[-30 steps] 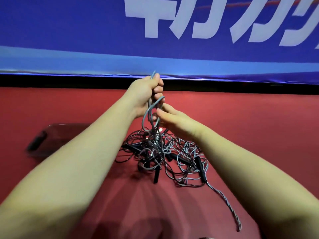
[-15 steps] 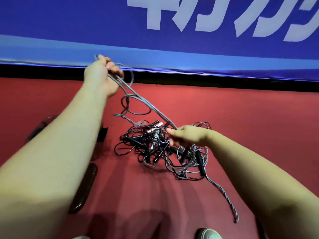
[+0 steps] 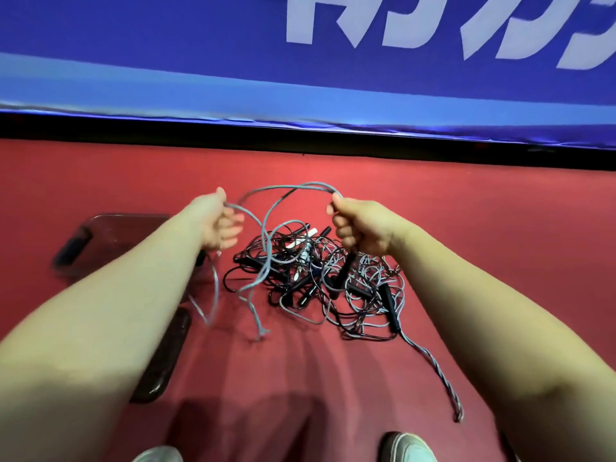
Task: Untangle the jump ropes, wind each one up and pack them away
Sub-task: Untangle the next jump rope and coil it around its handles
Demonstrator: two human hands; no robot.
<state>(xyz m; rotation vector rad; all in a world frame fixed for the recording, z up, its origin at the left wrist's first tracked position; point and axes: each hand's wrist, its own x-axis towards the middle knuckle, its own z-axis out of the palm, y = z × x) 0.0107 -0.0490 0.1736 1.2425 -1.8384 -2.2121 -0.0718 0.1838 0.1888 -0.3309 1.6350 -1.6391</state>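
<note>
While the grey rope [image 3: 313,184] is held up between both hands, it should be pulled slowly so no knot gets tight. The left hand [image 3: 216,225] and the right hand [image 3: 361,228] are each curled round it, above the tangled pile [image 3: 320,281] on the red floor [image 3: 466,228]. Lots of floor is left on the right; a box [image 3: 110,225] is close on the left

Left hand [image 3: 218,225] lower, right hand [image 3: 358,225] up off tangle [image 3: 316,281], grey rope [image 3: 300,186] between.
</note>
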